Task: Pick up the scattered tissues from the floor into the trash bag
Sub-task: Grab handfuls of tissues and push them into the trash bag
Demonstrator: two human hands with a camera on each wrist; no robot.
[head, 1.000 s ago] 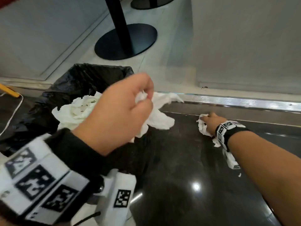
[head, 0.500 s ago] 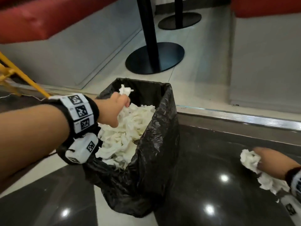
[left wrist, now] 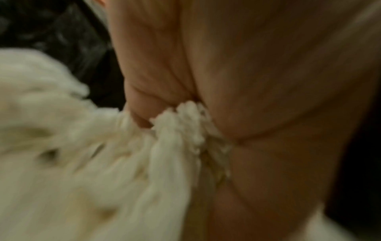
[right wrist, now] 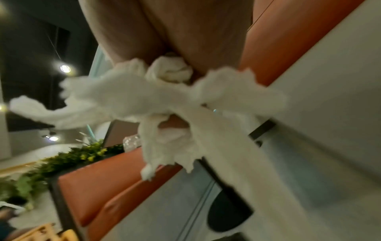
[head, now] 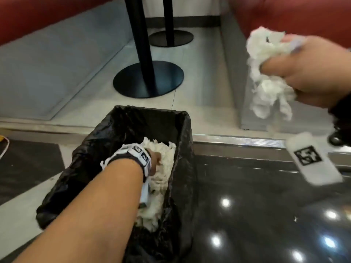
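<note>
A black trash bag [head: 183, 130] stands open on the floor, holding a heap of white tissues [head: 165, 173]. My left hand [head: 156, 158] reaches down inside the bag and lies on the heap. In the left wrist view its fingers [left wrist: 156, 73] curl on a bunch of tissue [left wrist: 181, 124]. My right hand [head: 311, 73] is raised at the upper right, above and to the right of the bag. It grips a crumpled wad of tissues [head: 269, 88] that hangs below the fingers. The right wrist view shows the same wad [right wrist: 164, 101] squeezed in the fist.
Two black pedestal bases [head: 148, 78] [head: 171, 37] stand on the light floor behind the bag. Red benches [head: 38, 16] on grey plinths [head: 245, 111] flank them. A metal strip [head: 237, 140] borders the glossy dark floor [head: 266, 215] on the right.
My right hand has lifted its wad of tissues off the dark floor to high at the right. My left hand has gone deeper into the bag.
</note>
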